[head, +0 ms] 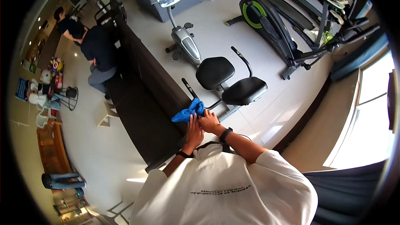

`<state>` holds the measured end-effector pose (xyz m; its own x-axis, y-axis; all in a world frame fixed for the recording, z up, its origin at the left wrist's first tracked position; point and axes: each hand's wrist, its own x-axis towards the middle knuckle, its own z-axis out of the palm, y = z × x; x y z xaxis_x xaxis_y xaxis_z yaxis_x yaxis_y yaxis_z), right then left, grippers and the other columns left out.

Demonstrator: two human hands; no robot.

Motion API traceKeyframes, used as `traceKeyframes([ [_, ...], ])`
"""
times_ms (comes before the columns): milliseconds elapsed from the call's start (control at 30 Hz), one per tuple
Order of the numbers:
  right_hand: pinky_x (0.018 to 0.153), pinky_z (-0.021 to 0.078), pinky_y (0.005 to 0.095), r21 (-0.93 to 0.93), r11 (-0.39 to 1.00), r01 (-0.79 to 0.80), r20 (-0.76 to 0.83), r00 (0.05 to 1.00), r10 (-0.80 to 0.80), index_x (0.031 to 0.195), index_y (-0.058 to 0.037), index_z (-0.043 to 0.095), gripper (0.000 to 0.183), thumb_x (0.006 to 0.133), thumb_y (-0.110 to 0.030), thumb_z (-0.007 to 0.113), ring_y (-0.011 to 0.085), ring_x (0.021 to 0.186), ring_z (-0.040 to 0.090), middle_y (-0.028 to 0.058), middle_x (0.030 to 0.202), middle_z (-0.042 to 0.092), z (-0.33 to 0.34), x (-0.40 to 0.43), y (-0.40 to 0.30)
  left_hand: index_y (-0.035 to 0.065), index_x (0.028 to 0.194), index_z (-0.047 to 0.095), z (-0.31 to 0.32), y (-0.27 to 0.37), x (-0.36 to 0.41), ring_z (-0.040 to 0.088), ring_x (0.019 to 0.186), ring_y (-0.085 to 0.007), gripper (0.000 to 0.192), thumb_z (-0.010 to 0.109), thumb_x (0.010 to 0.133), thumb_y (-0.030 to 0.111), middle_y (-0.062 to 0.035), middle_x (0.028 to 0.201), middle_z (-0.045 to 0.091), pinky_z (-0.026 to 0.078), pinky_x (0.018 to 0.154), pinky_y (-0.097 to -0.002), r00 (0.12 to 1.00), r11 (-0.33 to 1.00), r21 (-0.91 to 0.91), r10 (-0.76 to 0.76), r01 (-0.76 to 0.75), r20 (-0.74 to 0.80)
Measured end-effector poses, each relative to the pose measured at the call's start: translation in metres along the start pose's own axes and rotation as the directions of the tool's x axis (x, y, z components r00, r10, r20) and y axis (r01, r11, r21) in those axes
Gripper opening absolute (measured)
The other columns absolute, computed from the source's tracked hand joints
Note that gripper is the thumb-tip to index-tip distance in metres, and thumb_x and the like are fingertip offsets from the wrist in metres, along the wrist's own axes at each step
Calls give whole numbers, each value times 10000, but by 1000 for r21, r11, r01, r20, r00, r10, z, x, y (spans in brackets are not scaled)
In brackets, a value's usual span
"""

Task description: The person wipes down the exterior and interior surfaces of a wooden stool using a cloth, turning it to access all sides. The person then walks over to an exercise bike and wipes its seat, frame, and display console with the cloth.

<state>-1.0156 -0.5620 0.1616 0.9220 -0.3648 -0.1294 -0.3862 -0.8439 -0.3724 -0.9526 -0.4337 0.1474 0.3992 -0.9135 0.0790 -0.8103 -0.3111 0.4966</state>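
Observation:
A crumpled blue cloth (190, 112) lies over the top edge of the backrest of a dark brown sofa (147, 68). My left hand (194, 133) rests with its fingertips at the cloth's lower edge, fingers extended and close together. Beside it, my right hand (210, 122) has its fingers curled on the cloth's right end, gripping it. The two hands touch or nearly touch. Just beyond them stands a recumbent exercise bike with a black padded seat (244, 90), a black backrest pad (215, 72) and a curved handle near the cloth.
An elliptical trainer (268, 28) and treadmills (292, 12) stand at the upper right. A person (98, 48) sits on the sofa's far end, with another person (61, 26) beyond. A small wooden stool (107, 115) is left of the sofa; a grey counter (187, 0) stands ahead.

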Motion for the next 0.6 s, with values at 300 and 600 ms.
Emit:
traceKeyframes([
  [300, 853, 424, 453, 2, 994, 106, -121, 987, -105, 1010, -109, 648, 308, 808, -327, 570, 305, 1083, 475, 159, 1125, 504, -10, 47, 7, 20, 1280, 413, -34, -15, 40, 256, 1364, -405, 519, 623, 811, 96, -222, 1477, 270, 272, 1103, -454, 984, 1000, -10, -16, 15, -177],
  [600, 768, 522, 467, 300, 941, -155, 162, 981, 110, 1056, -61, 640, 407, 885, -391, 475, 406, 855, 648, 225, 952, 659, -27, 42, 36, 26, 1321, 387, 14, 5, 59, 316, 1345, -355, 454, 504, 892, 113, -196, 1426, 372, 260, 1070, -533, 984, 983, 176, -21, 53, -175],
])
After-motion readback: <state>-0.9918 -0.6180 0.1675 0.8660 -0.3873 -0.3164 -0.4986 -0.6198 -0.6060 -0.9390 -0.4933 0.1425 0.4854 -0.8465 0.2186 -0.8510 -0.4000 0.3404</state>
